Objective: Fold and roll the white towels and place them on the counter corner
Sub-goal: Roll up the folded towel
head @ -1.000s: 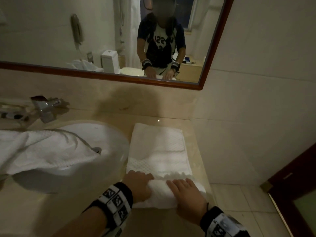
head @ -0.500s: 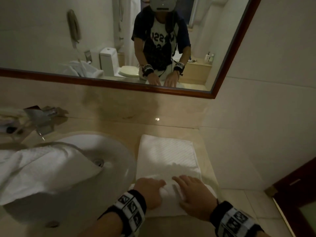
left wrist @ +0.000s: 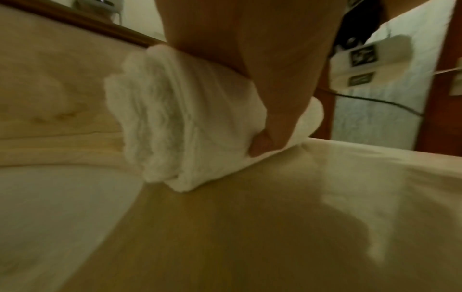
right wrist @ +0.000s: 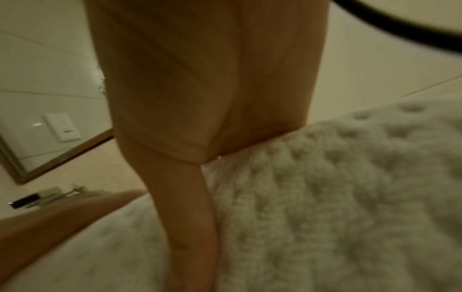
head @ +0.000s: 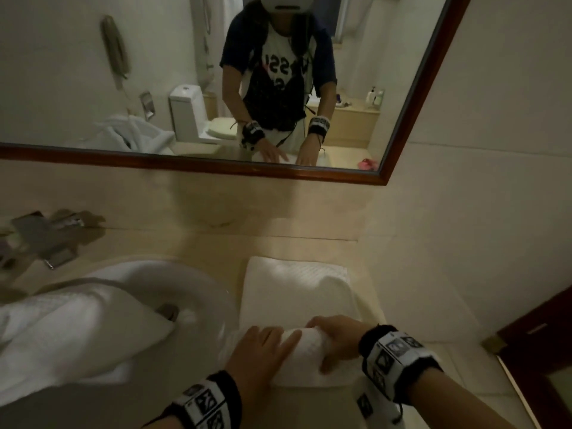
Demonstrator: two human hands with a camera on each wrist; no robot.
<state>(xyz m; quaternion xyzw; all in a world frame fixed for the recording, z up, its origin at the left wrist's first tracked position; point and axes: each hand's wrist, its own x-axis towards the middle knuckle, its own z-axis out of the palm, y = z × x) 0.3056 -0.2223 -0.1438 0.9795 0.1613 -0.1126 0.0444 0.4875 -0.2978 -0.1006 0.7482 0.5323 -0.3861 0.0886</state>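
Curling round one half-rolled towel (head: 309, 346), left hand (head: 260, 351) and right hand (head: 340, 339) grip it; second towel (head: 71, 335) drapes sink (head: 204, 289).

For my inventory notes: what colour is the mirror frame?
The mirror frame is dark reddish brown, clearest in the head view.

In view are | white towels: 2, part-rolled towel (head: 294, 292) and draped towel (head: 62, 335) | hands: 2, left hand (head: 263, 354) and right hand (head: 337, 339) | wristbands: 2, left wristband (head: 204, 404) and right wristband (head: 393, 360) | sink (head: 201, 289): 1 | tap (head: 46, 239): 1 | mirror (head: 185, 161): 1 | toilet (head: 188, 113) in mirror: 1 | bench (head: 294, 410): 1 | door (head: 541, 335): 1
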